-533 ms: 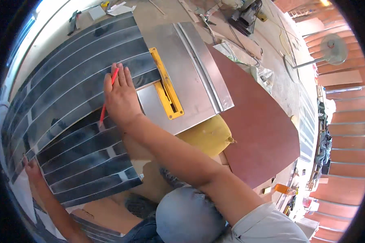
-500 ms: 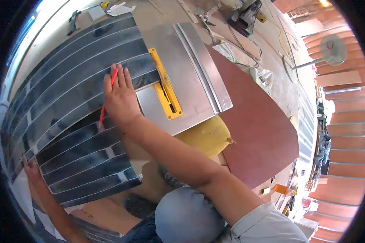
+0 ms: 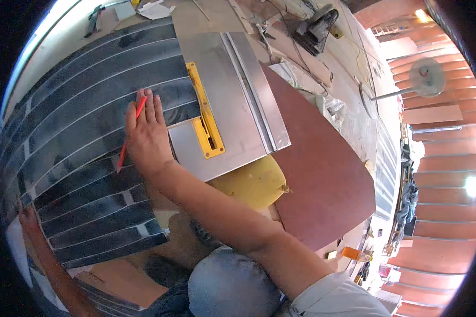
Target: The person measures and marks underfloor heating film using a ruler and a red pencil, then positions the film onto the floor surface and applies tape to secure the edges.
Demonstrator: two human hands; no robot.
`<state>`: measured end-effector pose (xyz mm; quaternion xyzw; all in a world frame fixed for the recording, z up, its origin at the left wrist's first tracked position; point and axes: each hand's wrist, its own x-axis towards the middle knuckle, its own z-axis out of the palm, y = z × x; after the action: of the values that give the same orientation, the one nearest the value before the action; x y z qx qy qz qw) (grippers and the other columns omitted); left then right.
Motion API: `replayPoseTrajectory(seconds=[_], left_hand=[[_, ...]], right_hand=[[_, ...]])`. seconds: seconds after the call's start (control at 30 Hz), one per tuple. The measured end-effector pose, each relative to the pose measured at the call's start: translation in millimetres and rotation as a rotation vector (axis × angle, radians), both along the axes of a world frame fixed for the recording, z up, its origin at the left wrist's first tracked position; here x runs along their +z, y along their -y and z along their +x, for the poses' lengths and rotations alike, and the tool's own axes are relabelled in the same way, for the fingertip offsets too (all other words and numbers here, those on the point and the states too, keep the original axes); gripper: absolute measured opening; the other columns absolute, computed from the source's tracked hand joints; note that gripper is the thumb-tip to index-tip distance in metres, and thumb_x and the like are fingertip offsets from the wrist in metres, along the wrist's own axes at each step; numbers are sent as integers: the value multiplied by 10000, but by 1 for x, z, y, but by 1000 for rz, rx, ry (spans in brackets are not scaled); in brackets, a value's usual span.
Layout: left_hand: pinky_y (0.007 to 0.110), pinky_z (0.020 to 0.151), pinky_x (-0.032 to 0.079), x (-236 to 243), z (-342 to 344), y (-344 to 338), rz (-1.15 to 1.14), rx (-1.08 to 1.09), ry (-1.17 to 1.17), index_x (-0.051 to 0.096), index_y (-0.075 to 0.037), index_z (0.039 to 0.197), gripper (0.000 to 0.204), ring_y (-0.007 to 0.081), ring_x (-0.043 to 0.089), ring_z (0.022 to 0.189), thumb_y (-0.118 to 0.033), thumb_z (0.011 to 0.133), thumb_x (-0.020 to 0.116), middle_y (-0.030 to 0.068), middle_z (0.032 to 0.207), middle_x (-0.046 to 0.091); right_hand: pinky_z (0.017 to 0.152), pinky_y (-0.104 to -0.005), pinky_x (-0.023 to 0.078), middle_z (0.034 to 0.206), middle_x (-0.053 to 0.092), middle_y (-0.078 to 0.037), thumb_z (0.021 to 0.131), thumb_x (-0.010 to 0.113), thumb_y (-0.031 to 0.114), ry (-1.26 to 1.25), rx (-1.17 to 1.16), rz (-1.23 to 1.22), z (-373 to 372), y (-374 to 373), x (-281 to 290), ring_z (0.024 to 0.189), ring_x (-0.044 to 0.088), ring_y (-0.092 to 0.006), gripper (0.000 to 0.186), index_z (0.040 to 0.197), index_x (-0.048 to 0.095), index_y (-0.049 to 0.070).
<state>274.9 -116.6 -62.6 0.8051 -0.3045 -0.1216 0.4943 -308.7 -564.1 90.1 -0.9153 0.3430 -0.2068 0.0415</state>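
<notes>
A dark board with thin pale lines [image 3: 106, 68] lies on the metal table of a table saw [image 3: 232, 100], its right edge over the yellow slotted insert [image 3: 207, 121]. My right hand [image 3: 148, 132] rests flat on the board near its front edge, fingers stretched forward. A red pencil [image 3: 123, 156] is tucked between its fingers and points back toward me. At the far left, my left hand [image 3: 29, 216] grips the board's near corner; its fingers are dim and partly hidden. Lower down, a similar striped board [image 3: 95, 211] sits in front of the upper one.
Right of the saw lies a reddish-brown sheet [image 3: 322, 164]; a yellow rounded part [image 3: 254, 182] juts from under the saw table. A dark power tool [image 3: 317, 29] with cords stands at the back. An orange bottle [image 3: 355, 254] lies at the right, and a fan [image 3: 427, 77] stands beyond.
The whole view has shifted, so everything sits slightly farther left. Both hands keep their places on the board, and the pencil stays between my right fingers.
</notes>
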Motion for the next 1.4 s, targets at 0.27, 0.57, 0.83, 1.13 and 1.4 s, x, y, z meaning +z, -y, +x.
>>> replayPoseTrajectory(seconds=[0.27,0.57,0.83,1.13,1.4], left_hand=[[295,874,429,10,-13,1,80,46,130,418,-69,1498,504,190,536,963,-130,1012,537,91,1157,581],[277,804,398,12,-24,-2,133,66,207,373,-78,1523,536,164,475,877,-88,1006,515,52,1062,527],[261,742,371,19,-23,-4,170,73,282,332,-87,1545,570,142,420,801,-51,1000,495,18,979,480],[242,672,340,13,-5,25,196,53,373,286,-97,1570,612,116,359,715,-9,994,473,-21,884,426],[226,610,313,-7,29,28,222,31,474,246,-106,1593,653,93,305,639,29,989,454,-55,801,379]], right_hand=[[1205,-539,238,1467,360,-405,933,493,122,74,-13,-60,-6,-11,10,1418,341,-495,462,1309,445,-142],[1224,-541,163,1512,275,-406,963,476,209,-37,9,-12,-16,-21,10,1457,248,-500,551,1376,387,-144],[1223,-529,181,1502,308,-397,965,447,118,68,10,13,-17,-28,14,1450,278,-489,471,1361,411,-135],[1224,-526,178,1504,318,-386,962,435,99,39,-24,-66,4,0,9,1451,286,-478,459,1368,424,-113],[1233,-501,172,1519,309,-368,979,437,130,18,-41,-56,22,18,2,1458,286,-456,464,1378,417,-106]])
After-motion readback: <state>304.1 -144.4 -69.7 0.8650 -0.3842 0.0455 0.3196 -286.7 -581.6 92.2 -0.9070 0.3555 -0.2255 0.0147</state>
